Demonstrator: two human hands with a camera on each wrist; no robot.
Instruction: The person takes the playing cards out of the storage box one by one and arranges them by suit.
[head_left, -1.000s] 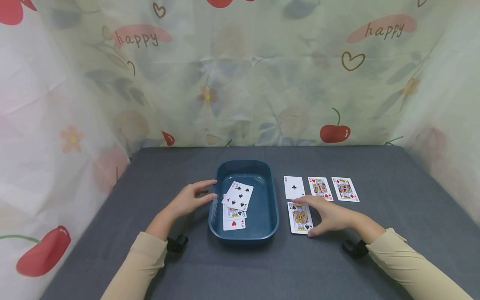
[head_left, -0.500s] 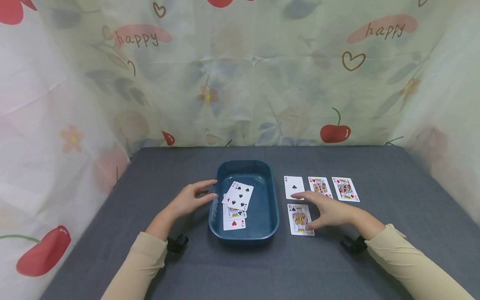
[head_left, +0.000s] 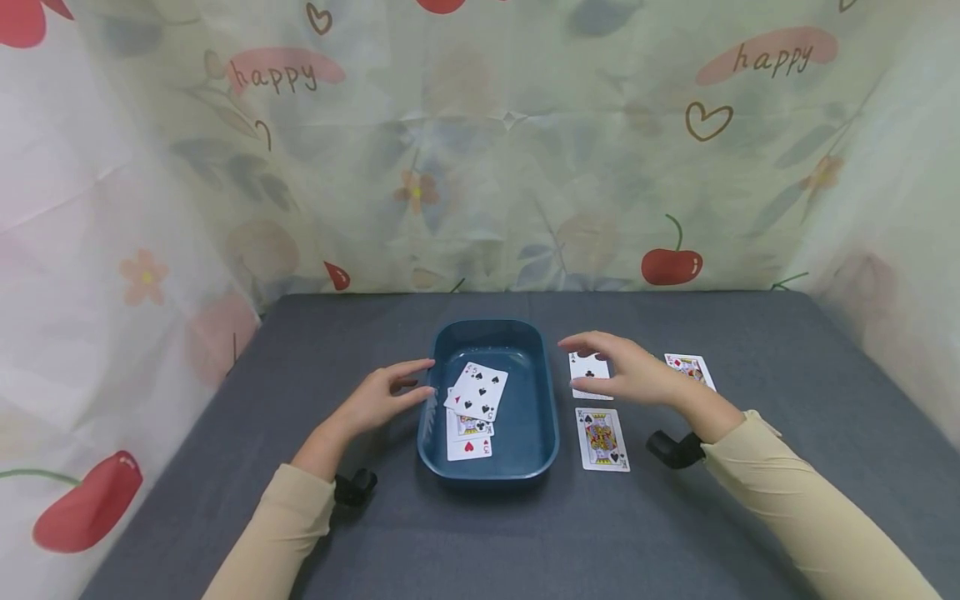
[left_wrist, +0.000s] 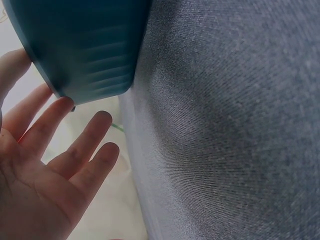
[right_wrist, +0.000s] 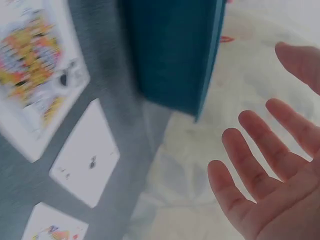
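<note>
My left hand touches the left rim of a blue plastic tray, fingers spread and nearly straight. Inside the tray, playing cards overlap: a spade card on top, partly covering a king of clubs and a heart card. In the air over the ace of clubs is my right hand, holding nothing, its fingers extended. Nearer the front, a king of spades lies face up. A king of diamonds lies farther right, and the king of hearts is hidden behind my right hand.
A dark grey cloth covers the table. Patterned curtains rise behind it and along both sides. Each wrist carries a black strap-on camera, such as the right wrist camera.
My right hand released the king of spades, leaving it flat on the table, then rose and moved away from me over the ace of clubs. My left hand stayed at the tray.
</note>
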